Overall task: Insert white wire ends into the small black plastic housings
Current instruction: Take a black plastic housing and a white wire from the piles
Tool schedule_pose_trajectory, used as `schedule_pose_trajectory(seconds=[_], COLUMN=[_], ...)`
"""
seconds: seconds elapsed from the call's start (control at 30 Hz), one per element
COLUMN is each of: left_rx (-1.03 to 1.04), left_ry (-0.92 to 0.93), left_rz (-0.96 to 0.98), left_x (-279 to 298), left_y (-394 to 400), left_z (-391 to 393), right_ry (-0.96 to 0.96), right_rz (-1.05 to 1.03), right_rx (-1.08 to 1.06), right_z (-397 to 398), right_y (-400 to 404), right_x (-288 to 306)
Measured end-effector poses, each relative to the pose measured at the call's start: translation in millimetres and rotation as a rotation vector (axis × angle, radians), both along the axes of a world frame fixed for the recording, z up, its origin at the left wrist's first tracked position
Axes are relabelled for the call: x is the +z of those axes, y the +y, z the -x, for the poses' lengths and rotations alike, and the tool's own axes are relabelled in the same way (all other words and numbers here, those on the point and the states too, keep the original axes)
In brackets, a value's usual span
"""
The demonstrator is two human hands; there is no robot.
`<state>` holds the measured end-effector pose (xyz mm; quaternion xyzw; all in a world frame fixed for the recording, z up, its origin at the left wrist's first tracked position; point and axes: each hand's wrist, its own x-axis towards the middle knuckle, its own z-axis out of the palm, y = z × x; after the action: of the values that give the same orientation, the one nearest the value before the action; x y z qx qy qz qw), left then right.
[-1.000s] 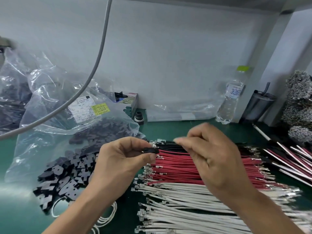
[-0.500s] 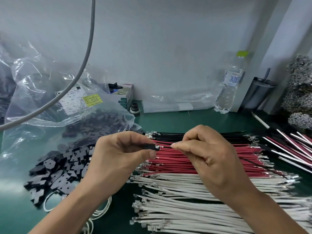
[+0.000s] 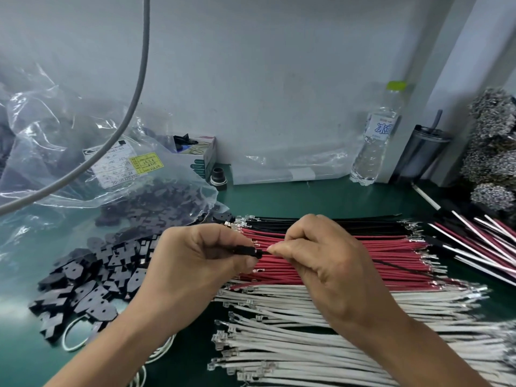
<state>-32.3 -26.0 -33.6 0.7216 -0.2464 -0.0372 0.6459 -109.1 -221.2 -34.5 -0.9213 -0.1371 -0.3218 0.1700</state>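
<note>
Head view: left hand (image 3: 195, 263) pinching a small black housing (image 3: 248, 251) between thumb and fingers, held above the red wires (image 3: 363, 252). Right hand (image 3: 329, 263) pinching a thin wire at the housing's mouth, fingertips (image 3: 272, 249) just beside it; wire colour and depth of seating hidden by the fingers, cannot tell. One insertion judged in progress, not confirmed complete. Large stock of white wires (image 3: 307, 331) lying loose on the green bench (image 3: 307, 196), ends bare. Heap of black housings (image 3: 92, 286) beside an open bag (image 3: 69, 163), unfilled. Bulk of work judged outstanding.
</note>
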Motion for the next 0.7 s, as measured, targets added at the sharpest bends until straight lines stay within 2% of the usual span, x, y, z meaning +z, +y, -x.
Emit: schedule_pose_trajectory(seconds=[0.13,0.43,0.6,0.63,0.7], left_rx=[-0.012,-0.008,0.075,0.108,0.160], left_ry=[-0.012,-0.062,-0.125,-0.127,-0.124], left_rz=[0.021,0.008,0.006,0.004,0.005], left_x=[0,-1,-8,-9,-10], left_y=[-1,1,-1,0,2], left_z=[0,-1,-5,-6,-9], right_ry=[0.019,-0.083,-0.271,-0.268,-0.130], right_rz=[-0.095,-0.020,0.104,0.123,0.180], right_rx=[-0.025,-0.017,-0.186,-0.189,-0.184], right_z=[-2,-9,-10,-9,-7], right_y=[-4,8,3,3,7], right_x=[0,-7,-3,-3,-8])
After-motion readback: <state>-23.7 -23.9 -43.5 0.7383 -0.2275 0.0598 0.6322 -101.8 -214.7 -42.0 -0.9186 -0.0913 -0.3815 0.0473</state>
